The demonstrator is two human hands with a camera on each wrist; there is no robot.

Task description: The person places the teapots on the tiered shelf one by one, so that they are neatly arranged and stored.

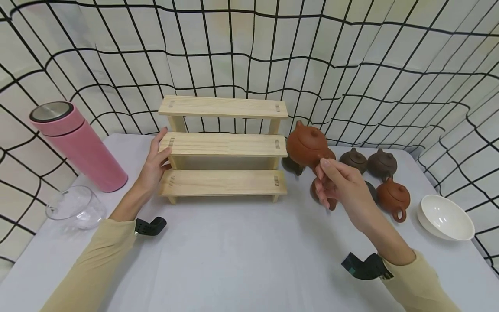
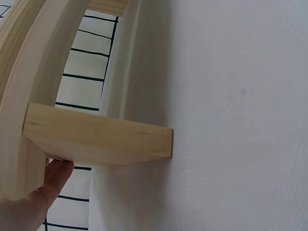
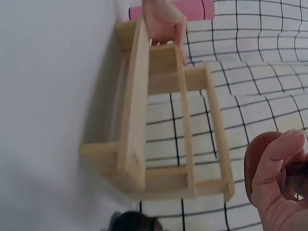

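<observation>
A reddish-brown clay teapot is raised beside the right end of a three-step wooden rack. My right hand pinches it by the handle, which the fingers mostly cover. The right wrist view shows only part of the teapot behind the fingers of the right hand. My left hand holds the rack's left end at the middle step, thumb and fingers around its side. In the left wrist view, fingertips of the left hand press against the wood behind a side support.
More teapots stand at right: dark brown ones and a reddish one, with others partly hidden behind my right hand. A white bowl is farther right. At left are a pink thermos and a clear glass bowl. Black-lined grid netting encloses the table.
</observation>
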